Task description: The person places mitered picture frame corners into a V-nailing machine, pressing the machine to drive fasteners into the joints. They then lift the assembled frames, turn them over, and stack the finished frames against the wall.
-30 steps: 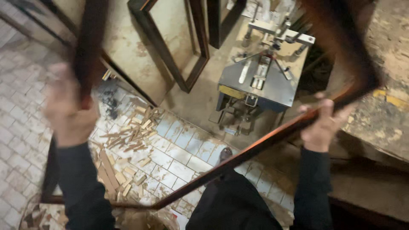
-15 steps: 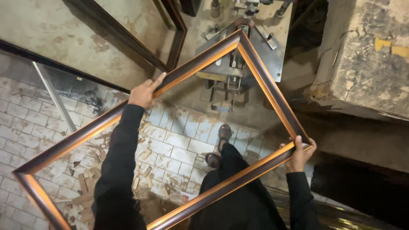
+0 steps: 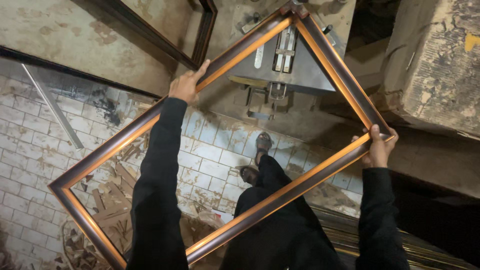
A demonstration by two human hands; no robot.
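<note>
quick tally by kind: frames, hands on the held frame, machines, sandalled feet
Picture frames: 2, the held brown frame and a dark frame leaning behind
Hands: 2, left hand, right hand
Metal frame-joining machine: 1
Sandalled feet: 2
Total: 7

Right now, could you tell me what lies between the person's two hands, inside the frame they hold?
In the head view, no object: through the open frame between left hand and right hand show only tiled floor and a sandalled foot.
</note>
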